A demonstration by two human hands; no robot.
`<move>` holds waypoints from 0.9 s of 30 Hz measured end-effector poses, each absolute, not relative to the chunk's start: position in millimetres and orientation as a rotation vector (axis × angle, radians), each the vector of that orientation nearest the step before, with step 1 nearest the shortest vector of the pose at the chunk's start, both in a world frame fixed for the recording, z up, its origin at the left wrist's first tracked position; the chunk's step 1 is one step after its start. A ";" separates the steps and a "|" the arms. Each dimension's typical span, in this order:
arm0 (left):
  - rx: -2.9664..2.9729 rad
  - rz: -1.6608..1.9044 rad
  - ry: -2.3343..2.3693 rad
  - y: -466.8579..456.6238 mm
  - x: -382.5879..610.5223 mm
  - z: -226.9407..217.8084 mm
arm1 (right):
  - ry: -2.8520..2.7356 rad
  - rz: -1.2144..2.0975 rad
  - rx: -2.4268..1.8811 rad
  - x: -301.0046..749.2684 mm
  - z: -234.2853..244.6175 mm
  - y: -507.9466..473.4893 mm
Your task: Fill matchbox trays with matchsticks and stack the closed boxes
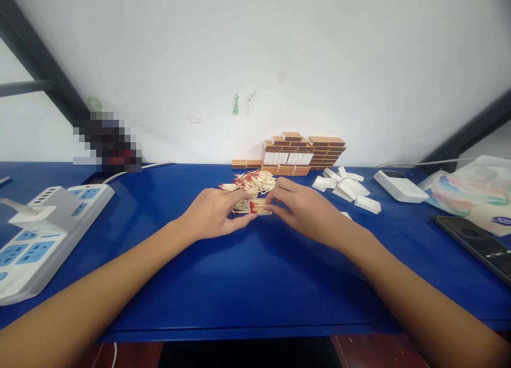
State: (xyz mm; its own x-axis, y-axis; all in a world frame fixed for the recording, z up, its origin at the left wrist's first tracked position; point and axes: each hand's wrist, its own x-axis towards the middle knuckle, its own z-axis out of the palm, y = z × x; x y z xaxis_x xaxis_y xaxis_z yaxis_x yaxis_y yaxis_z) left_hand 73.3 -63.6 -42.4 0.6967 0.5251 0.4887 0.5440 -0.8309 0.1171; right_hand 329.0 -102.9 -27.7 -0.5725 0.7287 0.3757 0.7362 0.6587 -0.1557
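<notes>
Left hand (213, 211) and right hand (297, 205) meet at a match-filled tray (265, 213)

We have the match-filled tray low over the blue surface (255, 283), between our two hands. Our left hand grasps its left end, thumb along the near side and fingers toward the far side. Our right hand is curled in at the opposite end, thumb and fingertips drawn close together; we cannot tell whether they pinch the tray or the matches (258, 206) in it. Those matches lie lengthwise, their red heads toward our left hand.

Just beyond both hands we see a loose heap of matches (255, 182), heads pointing various ways. Behind our right hand, against the wall (255, 54), stand stacked matchboxes (327, 150), with a row of white pieces (288, 158) upright among them. Near our right hand, to its right, white trays (347, 188) lie scattered. Farther right of that hand come a white device (401, 187), a plastic bag (467, 189) and a dark phone (475, 245). Well left of our left hand lies a white power strip (90, 205) with blue sockets.
</notes>
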 end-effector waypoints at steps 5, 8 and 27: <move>-2.858 -0.834 -0.884 -64.1 73.7 -42.4 | -2.446 -0.014 -1.090 326.6 -30.7 -101.6; -2.860 -0.852 -0.869 -63.9 73.1 -42.5 | -2.439 -0.080 -1.079 325.8 -33.2 -99.9; -2.852 -0.889 -0.849 -64.3 73.1 -43.6 | -2.366 -0.107 -1.077 323.9 -34.7 -101.7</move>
